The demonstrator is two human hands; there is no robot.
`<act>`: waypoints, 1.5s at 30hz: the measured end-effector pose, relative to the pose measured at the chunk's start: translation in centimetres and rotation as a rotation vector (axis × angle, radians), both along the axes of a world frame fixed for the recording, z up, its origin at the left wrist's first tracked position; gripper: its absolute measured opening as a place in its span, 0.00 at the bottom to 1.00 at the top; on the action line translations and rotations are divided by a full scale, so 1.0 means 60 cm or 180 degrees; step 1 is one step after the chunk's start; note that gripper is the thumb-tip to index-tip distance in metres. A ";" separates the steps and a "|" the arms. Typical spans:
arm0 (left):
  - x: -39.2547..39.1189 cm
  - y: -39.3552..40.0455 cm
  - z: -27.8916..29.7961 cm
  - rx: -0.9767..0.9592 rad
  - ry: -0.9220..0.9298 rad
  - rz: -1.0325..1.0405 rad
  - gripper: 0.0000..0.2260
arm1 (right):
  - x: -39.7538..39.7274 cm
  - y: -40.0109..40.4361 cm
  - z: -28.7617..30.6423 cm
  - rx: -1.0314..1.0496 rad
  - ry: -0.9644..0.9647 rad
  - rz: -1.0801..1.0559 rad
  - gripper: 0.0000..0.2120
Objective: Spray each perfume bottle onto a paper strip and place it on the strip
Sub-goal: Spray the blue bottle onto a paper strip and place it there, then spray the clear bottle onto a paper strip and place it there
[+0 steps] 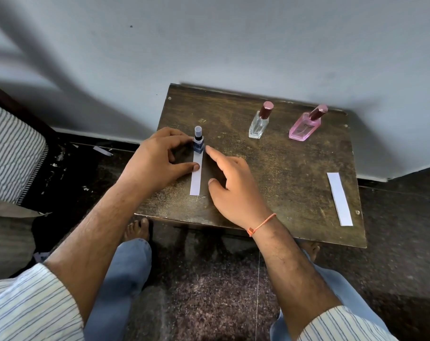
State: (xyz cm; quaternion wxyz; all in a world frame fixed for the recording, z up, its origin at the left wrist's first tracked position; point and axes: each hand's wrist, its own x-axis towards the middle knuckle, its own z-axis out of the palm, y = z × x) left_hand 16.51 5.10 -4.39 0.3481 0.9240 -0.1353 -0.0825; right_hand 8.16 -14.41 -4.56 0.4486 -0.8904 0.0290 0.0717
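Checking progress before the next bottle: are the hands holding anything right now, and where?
The left hand pinches the blue bottle at its body, thumb pressing the paper strip. The right hand holds nothing.

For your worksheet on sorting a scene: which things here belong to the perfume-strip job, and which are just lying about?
Job: blue bottle on paper strip, clear bottle, pink bottle, spare strip, left hand, right hand.

Lying about: striped cloth, paper scraps on floor.
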 end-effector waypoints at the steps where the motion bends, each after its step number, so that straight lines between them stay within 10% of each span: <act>1: 0.000 0.000 0.000 -0.0059 -0.0031 0.0039 0.29 | 0.000 -0.003 -0.001 0.0024 -0.0083 -0.0067 0.32; 8: 0.001 -0.009 0.021 -0.0538 -0.0750 0.0396 0.37 | -0.011 -0.040 0.000 0.0147 -0.0495 -0.0533 0.21; 16: -0.043 -0.096 0.057 -0.1294 -0.2009 -0.0163 0.12 | -0.026 -0.084 0.003 0.0143 -0.0596 -0.0828 0.17; 30: -0.032 -0.243 0.009 -0.1642 0.0722 0.0339 0.40 | -0.061 -0.151 0.006 0.0023 -0.0755 -0.0978 0.16; 45: -0.008 -0.288 -0.010 -0.0859 0.0253 0.0635 0.32 | -0.083 -0.189 0.004 0.0268 -0.0831 -0.1030 0.16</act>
